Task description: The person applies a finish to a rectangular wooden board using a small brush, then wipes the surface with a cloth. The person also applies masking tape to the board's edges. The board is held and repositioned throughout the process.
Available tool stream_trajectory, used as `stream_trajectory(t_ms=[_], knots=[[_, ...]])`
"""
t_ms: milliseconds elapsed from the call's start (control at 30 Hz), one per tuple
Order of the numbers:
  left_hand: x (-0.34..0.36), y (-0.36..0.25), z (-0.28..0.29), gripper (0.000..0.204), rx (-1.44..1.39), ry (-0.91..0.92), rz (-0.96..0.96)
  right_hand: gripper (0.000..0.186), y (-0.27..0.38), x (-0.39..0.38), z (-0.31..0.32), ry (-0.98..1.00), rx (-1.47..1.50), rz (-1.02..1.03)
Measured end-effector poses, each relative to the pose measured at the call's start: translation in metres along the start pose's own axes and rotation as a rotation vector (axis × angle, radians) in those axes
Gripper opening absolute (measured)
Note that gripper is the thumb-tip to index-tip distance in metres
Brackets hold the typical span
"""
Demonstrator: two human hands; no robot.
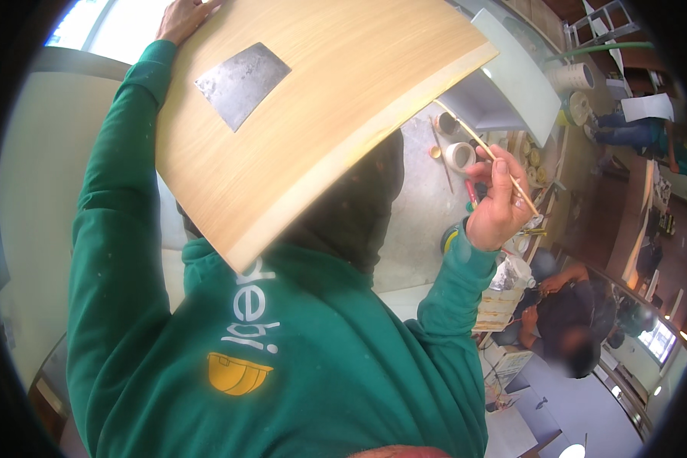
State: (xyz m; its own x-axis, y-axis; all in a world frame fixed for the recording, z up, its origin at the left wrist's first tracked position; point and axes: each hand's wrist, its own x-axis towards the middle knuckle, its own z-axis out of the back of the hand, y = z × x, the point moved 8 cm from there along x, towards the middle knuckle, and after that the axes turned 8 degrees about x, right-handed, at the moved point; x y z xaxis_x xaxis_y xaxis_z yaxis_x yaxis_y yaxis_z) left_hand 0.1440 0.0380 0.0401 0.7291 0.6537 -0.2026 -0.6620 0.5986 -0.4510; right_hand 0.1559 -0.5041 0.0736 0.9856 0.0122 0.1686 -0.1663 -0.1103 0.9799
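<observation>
In the head view, clamped the fingers of the right hand (500,204) on a thin stick (472,133), reaching a wood-grain board's (343,84) right edge. Set the left hand (180,20) along its left edge, unable to tell grip. Saw a dark-mouthed pot (438,124) and white pot (449,157), contents unclear, on the grey worktop (416,206); beyond, a white bucket (563,78).

"Where was this shot from?"
"A worker's head, the left of two side-by-side fisheye lenses, facing steeply down over a green sweatshirt (343,343) and wood-grained board (343,84)."
"How near?"
"Close; both loom large, while a co-worker (563,314) appears smaller, farther off toward the right rim."
</observation>
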Motion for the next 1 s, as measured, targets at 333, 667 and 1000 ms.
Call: stream_trajectory(t_ms=[333, 667, 1000], knots=[[-0.011, 0.005, -0.001, 0.068, 0.080, -0.629, -0.111, 0.019, 0.015, -0.017, -0.016, 0.139, -0.035, 0.023], [0.062, 0.043, -0.007, 0.075, 0.143, -0.316, -0.279, 0.020, 0.007, -0.015, 0.011, 0.027, 0.182, -0.086], [0.061, 0.041, -0.004, 0.069, 0.253, -0.259, -0.304, 0.024, -0.156, -0.046, 0.159, -0.554, 0.071, -0.360]])
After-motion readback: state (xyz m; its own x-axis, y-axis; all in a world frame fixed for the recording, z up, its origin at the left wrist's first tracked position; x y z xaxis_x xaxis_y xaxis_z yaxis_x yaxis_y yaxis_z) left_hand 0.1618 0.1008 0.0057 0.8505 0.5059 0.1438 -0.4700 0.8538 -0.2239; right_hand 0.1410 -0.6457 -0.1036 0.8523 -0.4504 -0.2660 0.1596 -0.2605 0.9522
